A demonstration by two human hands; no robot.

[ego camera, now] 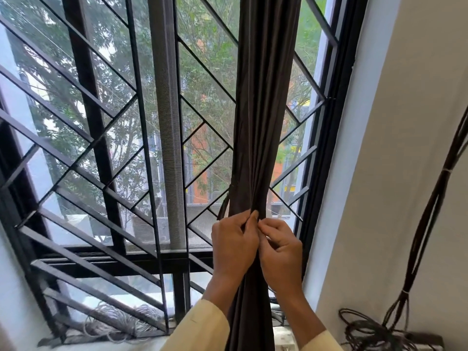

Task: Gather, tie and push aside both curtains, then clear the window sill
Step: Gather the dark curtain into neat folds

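Soft, even daylight comes in through the window (pixel 114 102) ahead of me. Sky patches at the left edge of the frame blow out to white, and the grille bars (pixel 83 72) stand nearly black against them. The curtain (pixel 263 110) in the centre is backlit, its folds dark with little detail. My left hand (pixel 234 247) and right hand (pixel 281 252) are lit well enough to show knuckles, with shade in the gap where they meet. The wall (pixel 405 173) on the right is dimmer and flat. Straight bars bow toward the left and bottom edges from the wide lens. The lower left corner is soft and smeared, and the trees (pixel 207 59) outside look hazy.
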